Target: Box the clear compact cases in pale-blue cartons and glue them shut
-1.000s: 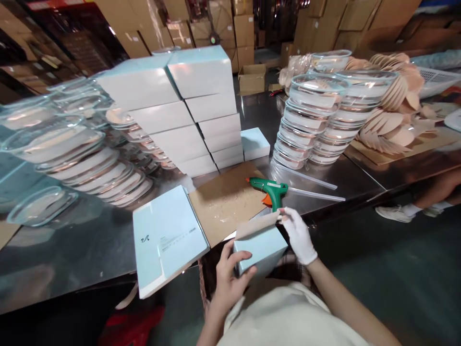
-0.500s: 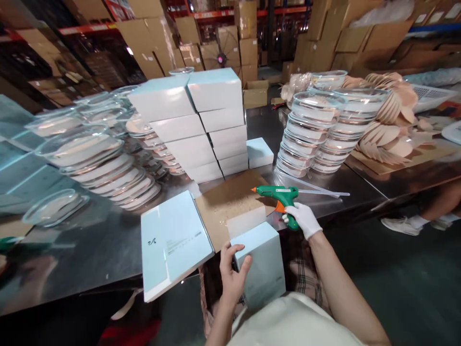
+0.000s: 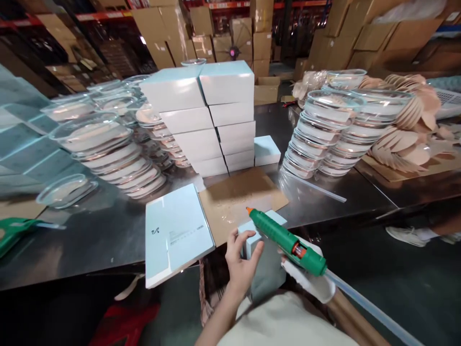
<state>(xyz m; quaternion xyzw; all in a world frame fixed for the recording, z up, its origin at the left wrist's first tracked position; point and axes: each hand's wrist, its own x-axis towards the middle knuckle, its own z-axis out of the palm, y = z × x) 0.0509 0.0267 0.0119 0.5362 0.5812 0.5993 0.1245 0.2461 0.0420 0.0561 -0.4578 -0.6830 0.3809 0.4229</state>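
Note:
My left hand (image 3: 239,264) has its bare fingers curled round the left edge of a light blue box (image 3: 266,276) close to my body. In my white-gloved right hand (image 3: 311,281) is a green glue gun (image 3: 277,235), held over the box. The gun's orange nozzle points away from me to the upper left, and a long clear glue stick (image 3: 367,302) runs out of its back end. Gun and hands hide part of the box. Beyond it lies a brown cardboard sheet (image 3: 237,197), with a flat light blue box (image 3: 176,235) to its left.
White-sided boxes (image 3: 230,113) are stacked behind the cardboard. Glass lids or dishes stand in piles at left (image 3: 118,163) and right (image 3: 306,134). Another green glue gun (image 3: 14,233) lies at far left. A person's shoe (image 3: 406,235) shows beyond the table at right.
My right hand has brought the glue gun nearer to me and over the box, turning it so its rear faces me. My left hand stays at the box's left edge.

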